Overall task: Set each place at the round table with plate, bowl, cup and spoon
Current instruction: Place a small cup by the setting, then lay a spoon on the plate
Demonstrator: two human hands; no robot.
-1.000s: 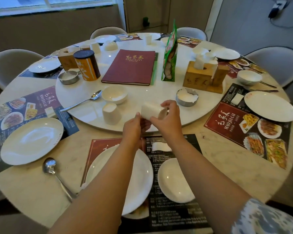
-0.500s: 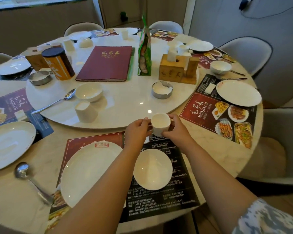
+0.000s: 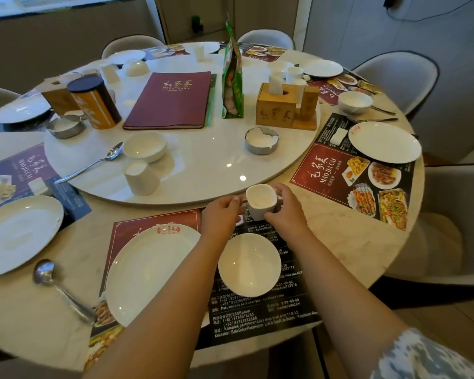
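A small white cup [image 3: 260,200] stands upright on the far edge of the near placemat [image 3: 260,315]. My left hand [image 3: 222,212] touches its left side and my right hand [image 3: 287,207] wraps its right side. Just below the cup sits a white bowl [image 3: 249,264], and to its left a white plate [image 3: 151,272]. A metal spoon [image 3: 58,288] lies on the bare table left of that plate. On the turntable [image 3: 203,165] a second bowl [image 3: 144,146], an upside-down cup [image 3: 140,177] and another spoon [image 3: 93,164] rest together.
The turntable also carries a red menu [image 3: 170,101], a green packet [image 3: 232,86], a wooden holder [image 3: 281,109], an orange tin [image 3: 95,103] and two metal dishes [image 3: 261,140]. Plates [image 3: 385,142] sit at the right and left [image 3: 19,233] places. Chairs ring the table.
The cup was turned from lying on its side to upright and lowered from above the turntable's edge onto the near placemat. My view shifted left to right.
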